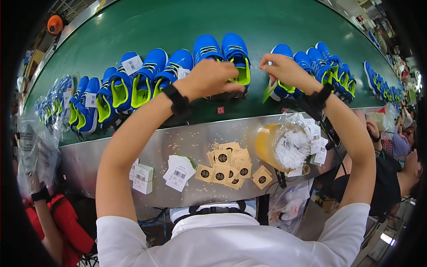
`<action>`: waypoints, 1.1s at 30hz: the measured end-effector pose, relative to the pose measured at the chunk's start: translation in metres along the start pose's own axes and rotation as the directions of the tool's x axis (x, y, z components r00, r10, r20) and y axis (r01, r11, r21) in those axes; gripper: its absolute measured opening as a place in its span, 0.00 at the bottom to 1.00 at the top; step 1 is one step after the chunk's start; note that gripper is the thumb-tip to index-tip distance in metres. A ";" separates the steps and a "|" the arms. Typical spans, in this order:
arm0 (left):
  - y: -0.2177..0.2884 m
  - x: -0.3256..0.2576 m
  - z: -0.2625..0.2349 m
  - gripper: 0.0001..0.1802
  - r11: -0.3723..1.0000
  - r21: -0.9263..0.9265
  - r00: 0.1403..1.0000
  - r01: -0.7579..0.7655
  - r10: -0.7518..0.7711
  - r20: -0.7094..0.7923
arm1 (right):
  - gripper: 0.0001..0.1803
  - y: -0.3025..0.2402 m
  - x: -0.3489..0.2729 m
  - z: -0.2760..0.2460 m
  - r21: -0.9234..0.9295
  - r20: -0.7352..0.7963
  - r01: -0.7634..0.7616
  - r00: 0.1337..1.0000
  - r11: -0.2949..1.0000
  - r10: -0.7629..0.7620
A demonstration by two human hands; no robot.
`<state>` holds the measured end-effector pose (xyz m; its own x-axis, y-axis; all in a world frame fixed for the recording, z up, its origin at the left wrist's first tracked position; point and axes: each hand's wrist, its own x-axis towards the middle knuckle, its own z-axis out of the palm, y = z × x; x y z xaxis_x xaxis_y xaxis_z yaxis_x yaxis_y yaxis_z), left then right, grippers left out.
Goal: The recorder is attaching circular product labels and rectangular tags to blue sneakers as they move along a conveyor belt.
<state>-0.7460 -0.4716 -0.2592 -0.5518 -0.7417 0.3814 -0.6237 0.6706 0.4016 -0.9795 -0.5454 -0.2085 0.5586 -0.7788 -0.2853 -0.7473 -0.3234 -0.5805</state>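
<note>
A pair of blue shoes (234, 46) with lime-green linings and laces stands in front of me, toes away. My left hand (209, 78) is curled over the openings of this pair, its fingers bent at the right shoe's collar; it covers most of the left shoe's opening. To the right, my right hand (284, 69) is raised with thumb and fingers pinched together. Whatever sits in the pinch, if anything, is too small to make out. Just below it, a green-edged tag (269, 90) shows beside another blue shoe (282, 50), which the hand partly covers.
Rows of blue shoes (155, 62) line the green belt (178, 24) on both sides. On the metal ledge (178, 142) lie white label cards (179, 172), brown packets (222, 167) and a yellow tub (266, 142) of white strings (291, 147). Other people work at both sides.
</note>
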 end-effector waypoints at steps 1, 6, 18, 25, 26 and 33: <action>-0.006 0.006 -0.003 0.14 1.000 -0.010 0.997 -0.025 0.024 -0.077 | 0.08 0.002 0.009 0.004 -0.093 0.018 0.013 1.000 0.996 -0.012; -0.074 0.058 0.007 0.10 0.998 -0.065 0.906 -0.015 -0.014 -0.423 | 0.16 0.006 0.058 0.013 -0.194 -0.040 0.055 0.997 0.979 -0.064; -0.076 0.072 -0.008 0.09 0.825 -0.282 0.840 0.489 -0.358 0.409 | 0.11 -0.014 0.074 0.025 -0.320 -0.061 0.097 0.991 0.942 -0.123; -0.071 0.057 -0.004 0.08 0.729 -0.405 0.833 0.553 -0.490 0.257 | 0.10 -0.011 0.082 0.043 -0.214 -0.137 0.169 0.970 0.962 -0.201; -0.074 0.056 -0.004 0.08 0.751 -0.379 0.841 0.540 -0.476 0.255 | 0.10 -0.013 0.082 0.049 -0.214 -0.131 0.174 0.970 0.961 -0.205; -0.062 0.047 -0.001 0.11 0.659 -0.493 0.810 0.568 -0.556 0.190 | 0.11 -0.002 0.087 0.030 -0.240 -0.311 0.241 0.899 0.940 -0.310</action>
<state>-0.7324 -0.5483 -0.2652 -0.2053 -0.9760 -0.0724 -0.4516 0.0288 0.8917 -0.9185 -0.5968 -0.2546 0.6213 -0.7669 0.1606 -0.6545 -0.6207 -0.4316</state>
